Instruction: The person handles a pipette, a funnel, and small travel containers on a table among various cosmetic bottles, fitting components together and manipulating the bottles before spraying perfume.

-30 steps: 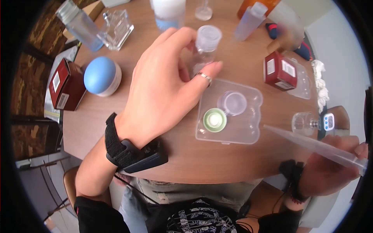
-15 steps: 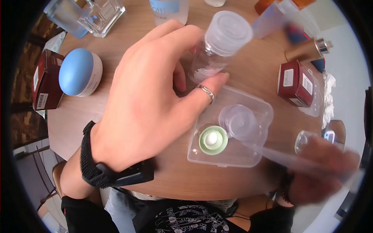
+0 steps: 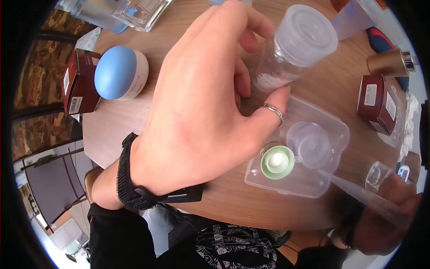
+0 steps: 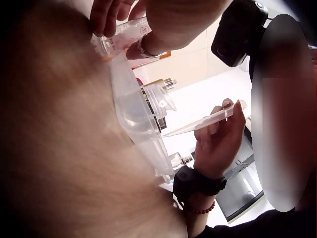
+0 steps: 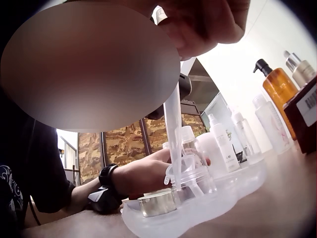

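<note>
My left hand [image 3: 201, 107] holds a clear bottle [image 3: 277, 69] with a frosted cap, fingers on one side and thumb near its base. Just in front of it, a clear plastic tray [image 3: 320, 186] carries a small clear jar [image 3: 309, 144] and a pale green lid [image 3: 277, 162] with a white centre. The lid has a metallic side [image 5: 158, 204] in the right wrist view. My right hand [image 4: 218, 139] pinches a long tapered translucent pipette [image 4: 203, 122]. Its narrow end points down at the tray, beside the small jar in the head view.
A blue-capped jar [image 3: 117, 74] and a dark red box [image 3: 83, 83] stand at left. Glass bottles [image 3: 145, 12] are behind. At right are another red box [image 3: 377, 103], a gold bottle [image 3: 387, 65] and a small clear glass [image 3: 377, 174]. An amber pump bottle [image 5: 280, 89] stands farther back.
The head view has come closer and shifted, so the bottle looks larger. My right hand has brought the pipette's narrow end in over the tray. My left hand stays at the bottle.
</note>
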Available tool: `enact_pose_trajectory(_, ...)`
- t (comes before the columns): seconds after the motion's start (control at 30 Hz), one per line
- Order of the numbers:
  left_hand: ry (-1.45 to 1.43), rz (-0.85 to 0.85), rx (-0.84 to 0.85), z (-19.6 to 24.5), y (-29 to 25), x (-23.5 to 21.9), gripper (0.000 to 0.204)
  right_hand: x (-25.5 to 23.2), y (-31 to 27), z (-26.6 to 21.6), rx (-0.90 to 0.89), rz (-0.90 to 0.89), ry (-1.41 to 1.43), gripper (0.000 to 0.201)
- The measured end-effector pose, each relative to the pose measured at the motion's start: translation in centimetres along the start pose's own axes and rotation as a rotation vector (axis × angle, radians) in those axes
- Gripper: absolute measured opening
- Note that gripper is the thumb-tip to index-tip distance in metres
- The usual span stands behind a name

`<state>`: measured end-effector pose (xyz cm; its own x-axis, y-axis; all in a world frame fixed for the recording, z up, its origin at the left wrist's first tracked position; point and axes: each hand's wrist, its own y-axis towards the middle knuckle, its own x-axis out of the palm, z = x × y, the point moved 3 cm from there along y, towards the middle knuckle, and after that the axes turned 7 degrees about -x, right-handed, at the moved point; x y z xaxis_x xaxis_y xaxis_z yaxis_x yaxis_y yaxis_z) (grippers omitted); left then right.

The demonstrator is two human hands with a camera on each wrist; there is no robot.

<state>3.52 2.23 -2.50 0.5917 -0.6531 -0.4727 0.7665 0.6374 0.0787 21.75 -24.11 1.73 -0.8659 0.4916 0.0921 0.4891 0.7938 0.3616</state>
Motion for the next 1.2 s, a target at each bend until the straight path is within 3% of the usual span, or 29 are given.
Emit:
enact_pose_trajectory(0.13, 0.068, 0.072, 0.078, 0.2, 0.6, 0.8, 0.050, -0.5, -0.3, 0.2, 0.181, 0.028, 0.110, 0.027)
enact_pose_trajectory(0.37, 0.127, 0.125, 0.111, 0.8, 0.0, 0.8, 0.053, 1.1, 1.2, -0.3, 0.046, 0.213, -0.298, 0.035)
enact_pose_trajectory(0.43, 0.102, 0.152, 0.077, 0.8, -0.1, 0.9, 0.051, 2.3, 5.4, -0.9, -0.160, -0.565, -0.236, 0.042)
enact_pose_trajectory(0.47, 0.103, 0.146, 0.071, 0.7, -0.2, 1.0, 0.051, 2.6, 5.5, -2.1, -0.153, -0.561, -0.231, 0.042)
enact_pose_trajectory(0.53, 0.074, 0.165, 0.059, 0.6, -0.2, 1.4, 0.050, 2.8, 4.5, -3.0, 0.402, -0.244, 0.136, 0.046)
enact_pose_trajectory(0.57, 0.059, 0.176, 0.060, 0.7, -0.1, 1.6, 0.049, 3.0, 3.3, -2.3, 0.400, -0.238, 0.134, 0.046)
enact_pose_trajectory(0.6, 0.045, 0.187, 0.062, 0.8, 0.1, 1.8, 0.048, 2.8, 1.9, -1.0, 0.227, -0.196, -0.274, 0.034)
enact_pose_trajectory(0.63, 0.033, 0.197, 0.062, 0.9, 0.2, 1.9, 0.048, 2.6, 1.0, -0.5, 0.048, -0.145, -0.677, 0.036)
enact_pose_trajectory(0.77, 0.000, 0.224, 0.064, 1.3, 0.4, 1.7, 0.046, 2.3, 0.1, 0.2, 0.029, -0.099, -0.632, 0.036)
enact_pose_trajectory(0.97, 0.166, 0.171, 0.049, 2.5, -0.2, 0.5, 0.032, 1.8, -0.8, 0.5, -0.018, -0.027, -0.560, 0.036)
enact_pose_trajectory(1.03, 0.223, 0.068, 0.186, 2.5, -0.1, 0.5, 0.024, 1.8, -0.7, 0.7, -0.053, -0.008, -0.529, 0.037)
enact_pose_trajectory(1.2, 0.261, 0.029, 0.264, 2.9, -0.1, 0.2, 0.034, 1.6, -0.7, 0.5, -0.152, 0.077, -0.459, 0.040)
